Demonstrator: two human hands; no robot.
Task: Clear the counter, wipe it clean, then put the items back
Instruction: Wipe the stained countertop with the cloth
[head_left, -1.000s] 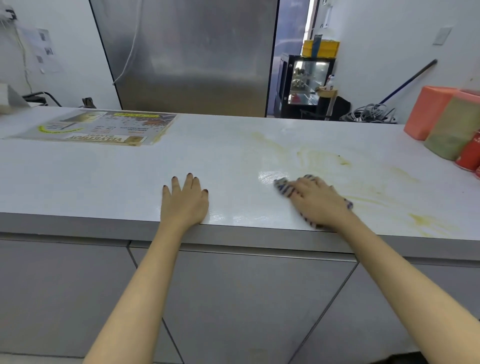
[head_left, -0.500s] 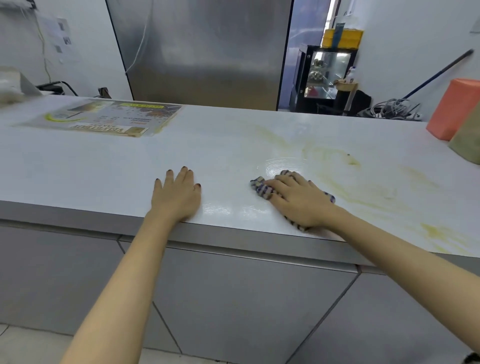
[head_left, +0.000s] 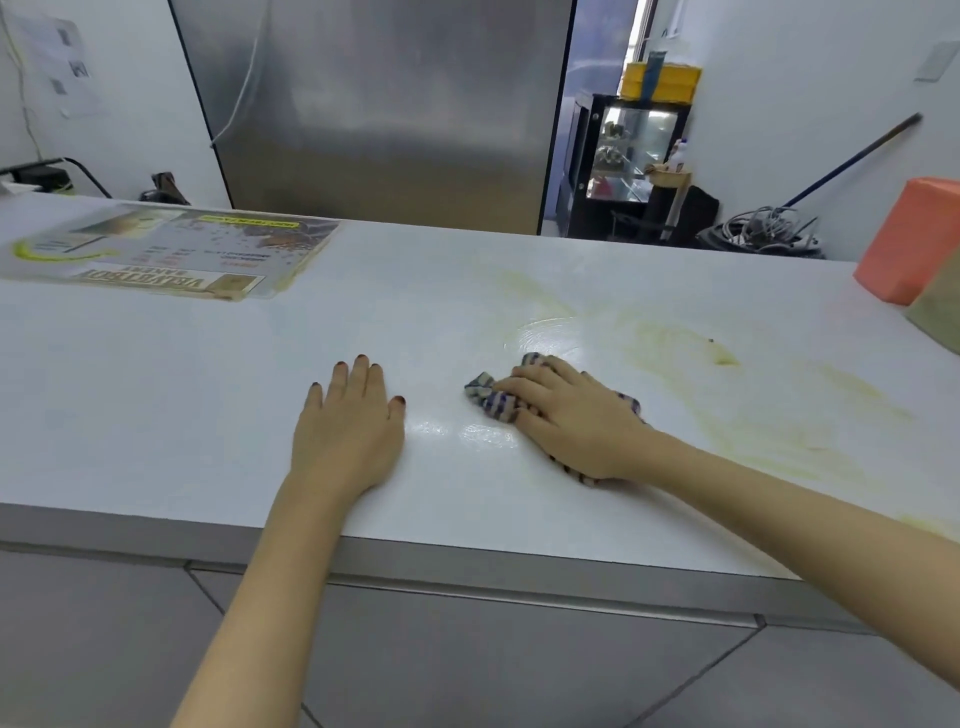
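Menu sheet (head_left: 166, 252), laminated and printed, lies flat at the far left of the white counter (head_left: 208, 395), well to the left of the cloth. Nearer the cloth, the left hand (head_left: 348, 436) rests palm down on the counter, fingers spread flat, grasping nothing. Just beside it to the right, the cloth (head_left: 493, 397), a crumpled rag with blue and white stripes, sits on a wet, shiny patch. The right hand (head_left: 571, 421) presses down on the cloth, fingers curled over it. Right of the cloth, yellowish smears (head_left: 769, 415) streak the surface. Far right of the cloth stands an orange box (head_left: 909, 239).
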